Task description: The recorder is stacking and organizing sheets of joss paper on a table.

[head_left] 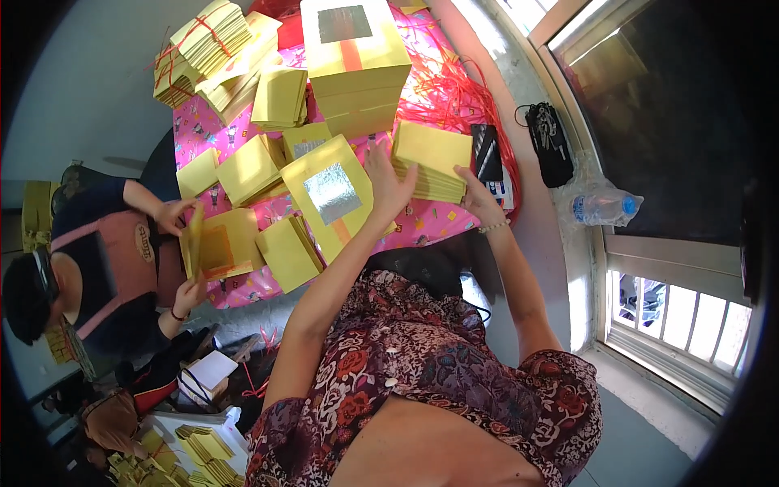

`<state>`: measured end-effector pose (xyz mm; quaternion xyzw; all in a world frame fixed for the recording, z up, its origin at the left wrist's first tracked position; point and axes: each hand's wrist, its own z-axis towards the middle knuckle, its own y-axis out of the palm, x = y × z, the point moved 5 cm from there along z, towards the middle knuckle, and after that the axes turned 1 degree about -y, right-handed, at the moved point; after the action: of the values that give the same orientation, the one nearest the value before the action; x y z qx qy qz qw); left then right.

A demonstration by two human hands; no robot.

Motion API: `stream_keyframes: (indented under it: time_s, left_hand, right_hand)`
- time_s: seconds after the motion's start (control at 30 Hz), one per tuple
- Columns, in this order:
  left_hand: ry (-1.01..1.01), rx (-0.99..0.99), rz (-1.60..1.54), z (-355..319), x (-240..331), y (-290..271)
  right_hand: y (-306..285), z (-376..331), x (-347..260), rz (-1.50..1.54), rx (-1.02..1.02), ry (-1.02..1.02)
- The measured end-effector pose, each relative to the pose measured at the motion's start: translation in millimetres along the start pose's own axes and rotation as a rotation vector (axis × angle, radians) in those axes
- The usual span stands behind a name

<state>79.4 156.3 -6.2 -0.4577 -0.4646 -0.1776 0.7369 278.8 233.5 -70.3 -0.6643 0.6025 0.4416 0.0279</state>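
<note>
A thick stack of yellow paper sheets (434,148) stands on the pink patterned tablecloth in front of me, its layered edges facing me. My left hand (389,185) is at its left side, fingers stretched out and thumb touching the near left edge. At the near right corner, my right hand (482,203) grips the stack, its thumb on top and its other fingers partly hidden. Beside my left forearm lies a yellow sheet with a silver foil square (331,193) and an orange stripe. Behind it towers a tall pile of similar yellow sheets (357,101).
Several smaller yellow stacks (247,170) cover the table's left part. Tied bundles (211,36) sit at the far left. Red plastic strings (454,89) tangle at the right, near a black phone-like object (486,152). A co-worker (114,260) handles yellow sheets at left. A bottle (600,207) lies on the sill.
</note>
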Motion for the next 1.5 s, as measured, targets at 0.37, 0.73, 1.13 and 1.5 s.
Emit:
stream_keyframes:
  time_s: [0.37, 0.73, 1.13, 1.5]
  left_hand:
    - [-0.44, 0.372, -0.619, -55.9, -1.0, -78.3]
    - [-0.565, 0.442, -0.721, -86.3, -61.0, -139.6]
    - [-0.648, 0.115, -0.713, -65.5, -59.0, -156.7]
    - [-0.677, 0.101, -0.769, -76.5, -52.8, -149.6]
  right_hand:
    - [110.2, -49.5, 16.8, 0.044, -0.131, -0.108]
    - [155.0, -19.0, 43.9, -0.688, -0.042, -0.059]
    - [159.7, -21.7, 55.9, -0.673, -0.049, -0.207]
    - [146.2, -3.3, 81.2, -0.642, 0.049, -0.308]
